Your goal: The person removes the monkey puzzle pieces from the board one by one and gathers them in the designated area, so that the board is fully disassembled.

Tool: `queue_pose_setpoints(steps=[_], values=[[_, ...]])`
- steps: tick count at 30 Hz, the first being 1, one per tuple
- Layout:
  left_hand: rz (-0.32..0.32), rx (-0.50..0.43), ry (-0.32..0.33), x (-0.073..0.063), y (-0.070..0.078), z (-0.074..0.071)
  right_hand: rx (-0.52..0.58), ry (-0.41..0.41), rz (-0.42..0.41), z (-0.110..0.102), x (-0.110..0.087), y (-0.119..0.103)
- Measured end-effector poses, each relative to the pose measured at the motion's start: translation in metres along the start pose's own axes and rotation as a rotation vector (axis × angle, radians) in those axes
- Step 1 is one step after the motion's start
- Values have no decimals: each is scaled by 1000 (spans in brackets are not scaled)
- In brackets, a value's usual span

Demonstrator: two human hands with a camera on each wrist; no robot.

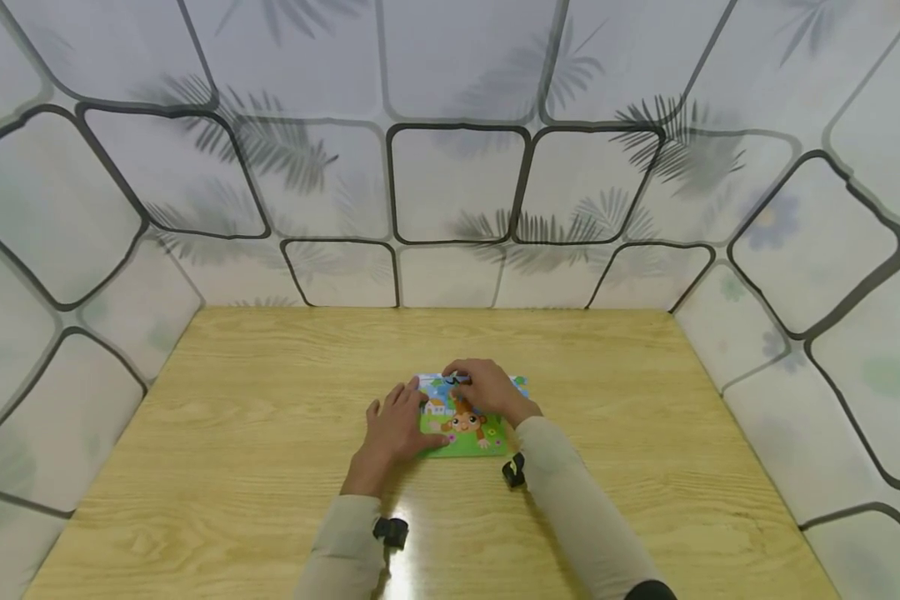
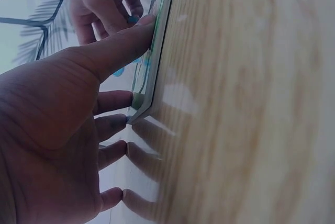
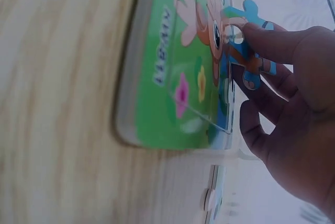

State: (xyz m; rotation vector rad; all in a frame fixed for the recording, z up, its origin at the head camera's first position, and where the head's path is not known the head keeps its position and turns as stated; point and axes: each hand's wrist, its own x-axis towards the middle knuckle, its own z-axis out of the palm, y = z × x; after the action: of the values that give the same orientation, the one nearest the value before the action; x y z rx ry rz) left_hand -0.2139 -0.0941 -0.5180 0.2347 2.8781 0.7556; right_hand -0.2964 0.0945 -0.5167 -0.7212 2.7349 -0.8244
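Observation:
A jigsaw board (image 1: 465, 448) with a cartoon monkey on green grass lies flat on the table. Between the thumb and fingers of my right hand (image 1: 486, 387) is a blue and orange puzzle piece (image 3: 254, 63), pinched and tilted over the board's upper part. My left hand (image 1: 396, 425) is spread along the board's left side. Its thumb lies over the front green border, and the other fingertips touch the left edge and the table beside it. The right hand covers part of the board's upper area in the head view.
A flat piece (image 3: 215, 195) lies on the table past the board's end in the right wrist view. The wood-grain table (image 1: 255, 400) is bordered by a patterned fabric wall (image 1: 457, 183) at the back and sides. Black bands (image 1: 392, 532) sit at both wrists.

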Motion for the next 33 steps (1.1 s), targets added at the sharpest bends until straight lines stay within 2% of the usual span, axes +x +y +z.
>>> queue_pose_setpoints(steps=[13, 22, 28, 33], values=[[-7, -6, -4, 1, 0, 2, 28, 14, -42, -2, -5, 3], [54, 41, -81, 4, 5, 1, 64, 39, -66, 2, -6, 7], [39, 76, -106, 4, 8, -3, 114, 27, -73, 5, -4, 14], [35, 85, -116, 4, 9, -5, 189, 54, -35, 0, -6, 17]])
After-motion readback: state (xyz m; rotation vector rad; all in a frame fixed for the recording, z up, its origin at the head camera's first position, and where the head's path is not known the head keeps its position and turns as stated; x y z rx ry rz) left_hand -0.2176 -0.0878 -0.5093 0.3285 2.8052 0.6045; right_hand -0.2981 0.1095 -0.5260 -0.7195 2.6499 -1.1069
